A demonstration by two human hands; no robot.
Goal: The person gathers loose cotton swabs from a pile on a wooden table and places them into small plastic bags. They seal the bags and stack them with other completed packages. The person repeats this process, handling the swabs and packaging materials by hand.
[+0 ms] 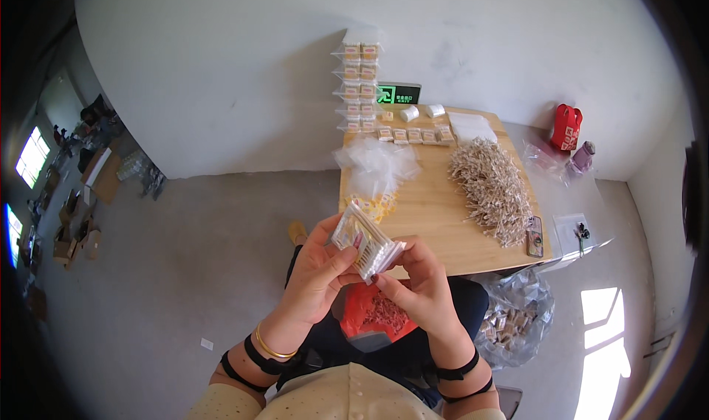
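Observation:
Over my lap, close to the table's near edge, I hold a small clear plastic packet of cotton swabs (360,237), tilted, with white tips showing at its lower end. My left hand (316,274) grips its left side, the thumb across its face. At the packet's lower right end, my right hand (422,288) pinches the plastic between thumb and fingers. Beneath both hands, a red bag (358,302) with many small reddish bits inside rests at my lap. Past the packet lie yellow-and-white printed cards (375,206) and a heap of clear plastic bags (377,165).
A large pile of loose swabs (491,187) covers the right of the wooden table (421,228), with a phone (535,235) beside it. Stacked packets (360,88) stand tall against the wall, near an exit sign (399,94). On the floor, a clear sack (517,320) holds more packets.

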